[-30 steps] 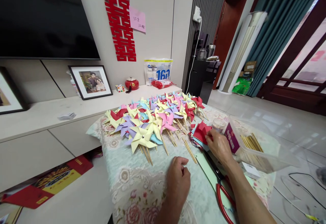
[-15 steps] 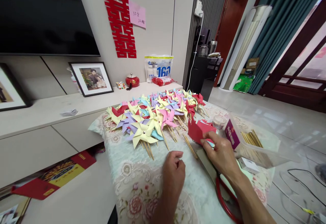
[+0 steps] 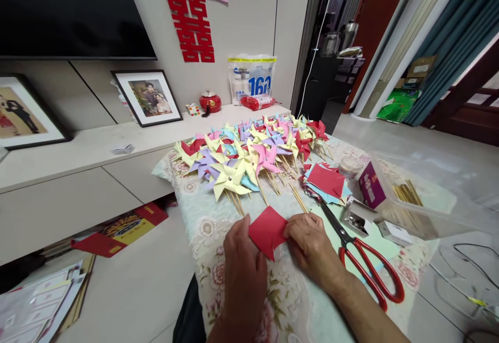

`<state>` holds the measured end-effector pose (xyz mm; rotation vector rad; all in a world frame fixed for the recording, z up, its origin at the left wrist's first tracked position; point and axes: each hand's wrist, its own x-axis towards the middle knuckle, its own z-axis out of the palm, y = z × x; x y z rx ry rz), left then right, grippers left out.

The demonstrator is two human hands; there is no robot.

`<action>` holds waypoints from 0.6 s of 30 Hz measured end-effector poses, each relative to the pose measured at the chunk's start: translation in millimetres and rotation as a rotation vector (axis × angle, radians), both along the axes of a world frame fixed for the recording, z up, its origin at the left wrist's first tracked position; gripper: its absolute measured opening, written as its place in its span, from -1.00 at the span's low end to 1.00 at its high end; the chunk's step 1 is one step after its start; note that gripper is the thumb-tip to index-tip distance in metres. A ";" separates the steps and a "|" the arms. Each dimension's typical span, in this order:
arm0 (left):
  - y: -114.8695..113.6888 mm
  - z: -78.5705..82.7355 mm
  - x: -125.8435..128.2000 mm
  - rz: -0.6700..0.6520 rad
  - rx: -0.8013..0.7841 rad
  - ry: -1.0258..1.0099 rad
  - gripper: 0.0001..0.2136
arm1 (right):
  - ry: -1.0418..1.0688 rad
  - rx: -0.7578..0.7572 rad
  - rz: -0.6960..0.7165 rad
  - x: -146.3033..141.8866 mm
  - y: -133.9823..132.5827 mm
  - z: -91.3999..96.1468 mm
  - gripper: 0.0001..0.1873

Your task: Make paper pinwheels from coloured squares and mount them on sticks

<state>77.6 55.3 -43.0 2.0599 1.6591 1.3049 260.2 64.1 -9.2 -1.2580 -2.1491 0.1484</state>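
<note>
A square of red paper with slits cut in from its corners is between my hands, low over the tablecloth. My right hand pinches its right corner. My left hand is at the left corner, fingers stretched and thumb apart; whether it touches the paper is unclear. Beyond them lie finished paper pinwheels on sticks, in yellow, purple, pink, red and blue. A stack of cut paper squares, red on top, lies to the right. Red-handled scissors rest beside my right forearm.
Loose wooden sticks lie ahead of my right hand. To the right are a small open box of metal bits, a white box, and a clear plastic bin holding sticks. A cabinet with framed photos runs along the wall.
My right hand has come back from the stack to the left with a red paper square. My left hand has opened out and moved beside it. The scissors are now uncovered; the view has tilted down.
</note>
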 end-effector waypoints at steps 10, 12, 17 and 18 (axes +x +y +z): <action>4.3 -9.8 -4.1 -0.056 -0.075 0.110 -0.45 | 0.100 -0.140 0.010 1.9 -0.1 -3.5 -0.68; 5.4 -9.5 -5.1 -0.079 -0.075 0.132 -0.48 | 0.132 -0.161 0.017 1.9 -0.1 -2.8 -0.70; 6.2 -4.6 -6.3 -0.081 -0.066 0.154 -0.56 | 0.142 -0.209 0.006 0.5 -0.8 1.6 -0.81; 5.9 -3.5 -6.1 -0.070 -0.063 0.155 -0.57 | 0.135 -0.216 -0.003 0.4 -1.0 1.9 -0.83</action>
